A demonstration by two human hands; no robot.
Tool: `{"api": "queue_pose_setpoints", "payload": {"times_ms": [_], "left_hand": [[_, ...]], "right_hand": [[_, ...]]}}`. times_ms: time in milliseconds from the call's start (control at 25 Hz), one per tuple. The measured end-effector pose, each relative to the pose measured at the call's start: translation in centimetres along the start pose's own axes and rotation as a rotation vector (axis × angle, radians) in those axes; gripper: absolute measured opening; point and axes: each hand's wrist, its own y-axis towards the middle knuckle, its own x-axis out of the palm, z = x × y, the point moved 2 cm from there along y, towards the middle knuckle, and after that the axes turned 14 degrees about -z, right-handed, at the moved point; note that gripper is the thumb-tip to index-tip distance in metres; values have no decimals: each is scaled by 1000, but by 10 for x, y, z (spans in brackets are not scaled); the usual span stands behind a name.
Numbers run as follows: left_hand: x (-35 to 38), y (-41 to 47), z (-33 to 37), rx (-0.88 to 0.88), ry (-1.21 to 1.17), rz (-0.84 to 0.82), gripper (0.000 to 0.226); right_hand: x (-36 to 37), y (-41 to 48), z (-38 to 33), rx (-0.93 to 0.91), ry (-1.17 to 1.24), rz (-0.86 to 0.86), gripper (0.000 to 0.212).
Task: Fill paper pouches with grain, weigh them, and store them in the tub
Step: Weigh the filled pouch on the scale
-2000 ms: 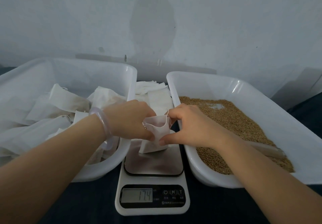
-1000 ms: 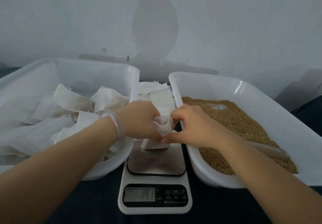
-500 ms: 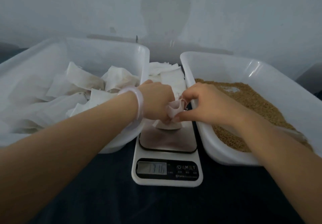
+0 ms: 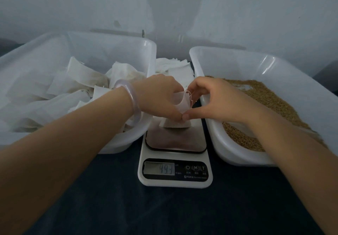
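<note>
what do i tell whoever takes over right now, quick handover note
Both the left hand and right hand pinch the mouth of one pouch standing on the scale.
The grain is in the right tub; filled pouches in the left tub; spare pouches behind the scale.
Done: this pouch looks filled.
Left: close it, check weight, store it in the left tub, repeat.
</note>
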Motion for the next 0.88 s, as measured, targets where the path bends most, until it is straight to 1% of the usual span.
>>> {"api": "queue_pose_setpoints", "payload": {"times_ms": [520, 600, 680, 760, 800, 880], "left_hand": [[3, 0, -1, -10, 9, 5, 42], [3, -1, 0, -12, 14, 3, 39], [3, 0, 0, -8, 27, -5, 29], [3, 1, 0, -1, 39, 4, 22], [2, 1, -1, 5, 32, 19, 25], [0, 0, -1, 11, -11, 51, 31]], "right_hand": [[0, -1, 1, -7, 12, -7, 44], [0, -1, 1, -10, 4, -10, 44], [0, -1, 2, -17, -1, 10, 44], [-1, -3, 3, -54, 13, 59, 47], [-2, -5, 2, -95, 21, 85, 47], [-2, -7, 0, -186, -10, 100, 41]]}}
